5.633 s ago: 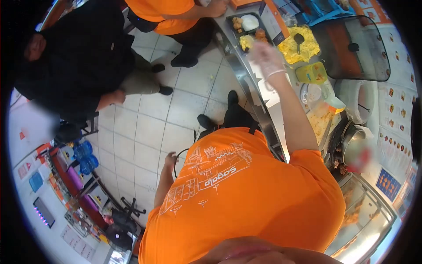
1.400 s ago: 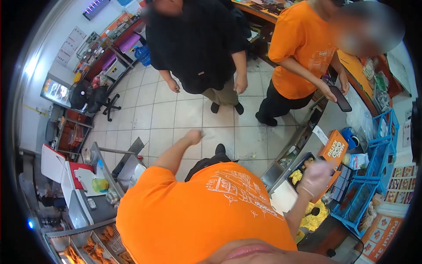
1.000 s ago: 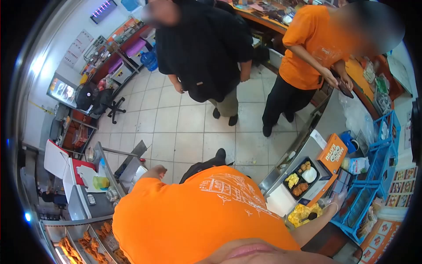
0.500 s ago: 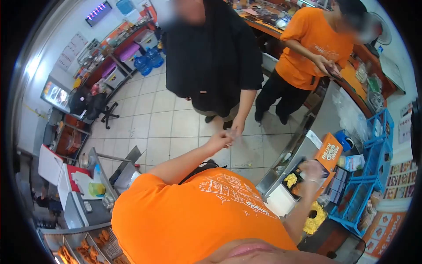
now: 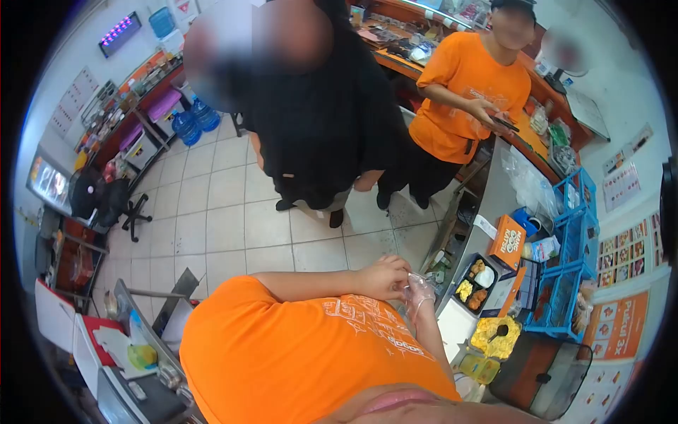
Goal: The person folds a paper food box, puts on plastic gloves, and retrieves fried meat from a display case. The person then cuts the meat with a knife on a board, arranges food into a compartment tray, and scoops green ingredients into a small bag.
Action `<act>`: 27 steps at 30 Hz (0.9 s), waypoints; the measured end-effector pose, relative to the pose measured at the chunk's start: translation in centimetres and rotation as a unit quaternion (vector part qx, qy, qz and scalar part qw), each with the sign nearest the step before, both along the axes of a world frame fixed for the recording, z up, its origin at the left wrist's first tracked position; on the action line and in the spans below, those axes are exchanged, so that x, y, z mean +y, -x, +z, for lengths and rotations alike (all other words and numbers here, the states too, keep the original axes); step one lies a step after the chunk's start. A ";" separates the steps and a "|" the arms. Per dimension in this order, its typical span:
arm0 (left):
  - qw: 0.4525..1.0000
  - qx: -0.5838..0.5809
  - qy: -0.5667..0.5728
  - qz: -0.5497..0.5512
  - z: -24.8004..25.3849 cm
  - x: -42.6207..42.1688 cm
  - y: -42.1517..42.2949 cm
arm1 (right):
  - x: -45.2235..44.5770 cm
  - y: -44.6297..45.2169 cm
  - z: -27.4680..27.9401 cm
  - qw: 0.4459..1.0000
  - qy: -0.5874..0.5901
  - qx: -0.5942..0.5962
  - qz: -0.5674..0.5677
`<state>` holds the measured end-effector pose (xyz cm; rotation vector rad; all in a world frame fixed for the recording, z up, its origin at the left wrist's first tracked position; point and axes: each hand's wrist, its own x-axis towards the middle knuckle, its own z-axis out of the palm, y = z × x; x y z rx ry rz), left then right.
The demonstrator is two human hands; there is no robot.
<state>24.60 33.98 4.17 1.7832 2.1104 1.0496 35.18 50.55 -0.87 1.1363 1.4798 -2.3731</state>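
My bare left hand point(image 5: 387, 278) is in front of my shirt, fingers curled and closed at the fingertips of my right hand point(image 5: 421, 291). My right hand wears a clear plastic glove, its fingers bent together. Something small and clear may be between them; it blends with the glove. Just right of my hands, a black compartment tray point(image 5: 474, 284) on the counter holds yellow egg, fried pieces and a white mound. Below it lies a heap of yellow egg point(image 5: 496, 336) with a dark spoon point(image 5: 502, 330) on it. A yellowish container point(image 5: 479, 368) sits nearer me.
An orange box point(image 5: 508, 244) stands behind the tray, beside blue baskets point(image 5: 565, 268). A dark transparent lid point(image 5: 542, 378) lies at lower right. A person in black point(image 5: 311, 113) stands across from me; another in orange point(image 5: 470, 92) holds a phone point(image 5: 505, 125).
My left hand has moved away from the hand of the person in black, toward my body. My right hand has left the tray and met my left. The view has shifted.
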 end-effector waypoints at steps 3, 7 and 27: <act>0.990 -0.141 -0.027 -0.005 -1.9 -2.4 0.8 | -3.3 0.0 1.6 0.976 -0.158 0.033 0.146; 0.937 -0.338 0.044 0.077 -5.4 -8.5 3.2 | -8.1 0.5 5.3 0.883 -0.289 0.068 0.364; 0.886 -0.437 0.147 0.052 -7.8 -17.4 4.1 | -16.6 0.4 3.3 0.854 -0.355 -0.077 0.373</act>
